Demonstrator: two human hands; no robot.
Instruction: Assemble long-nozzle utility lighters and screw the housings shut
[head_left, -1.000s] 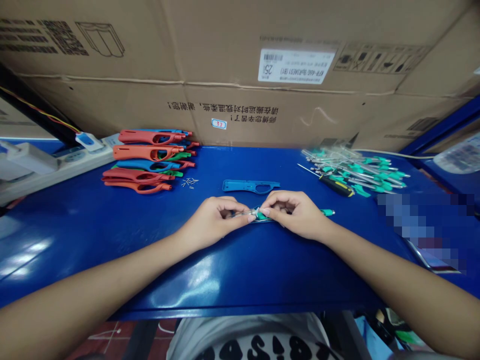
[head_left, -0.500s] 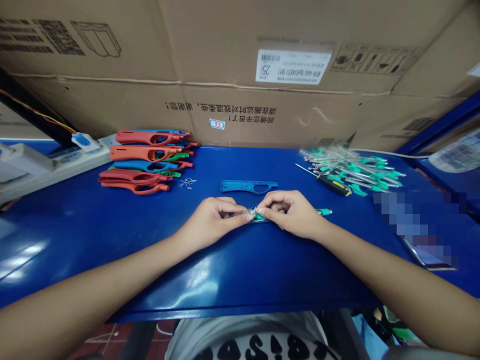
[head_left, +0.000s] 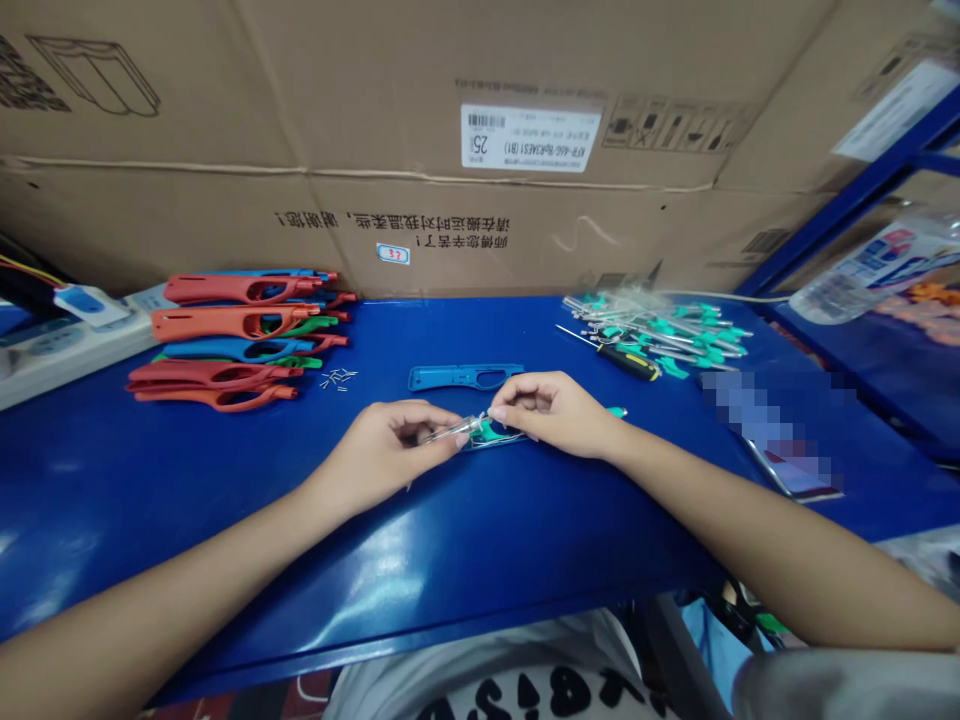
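My left hand [head_left: 390, 440] is closed round a small clear tube [head_left: 448, 431] with a whitish fitting at its right end. My right hand [head_left: 556, 412] pinches at that end with thumb and forefinger; what lies between the fingertips is too small to make out. Under and between the hands lies a lighter assembly with a green trigger part [head_left: 491, 432] and thin pale wires, partly hidden by my right hand. Its green tip [head_left: 617, 412] shows beyond the right wrist. Just behind the hands rests an open blue lighter shell half [head_left: 444, 377].
Red, blue and green lighter shells [head_left: 232, 323] are stacked at left, with small metal pins [head_left: 339, 378] beside them. At right lie a screwdriver [head_left: 628, 362] and a heap of metal rods with green parts [head_left: 675, 335]. A power strip [head_left: 90, 345] and cardboard [head_left: 360, 100] border the blue table [head_left: 420, 540].
The clear tube now shows in my left hand, tilted up and apart from the green part. My hands are slightly further apart. The whole view has shifted to the right.
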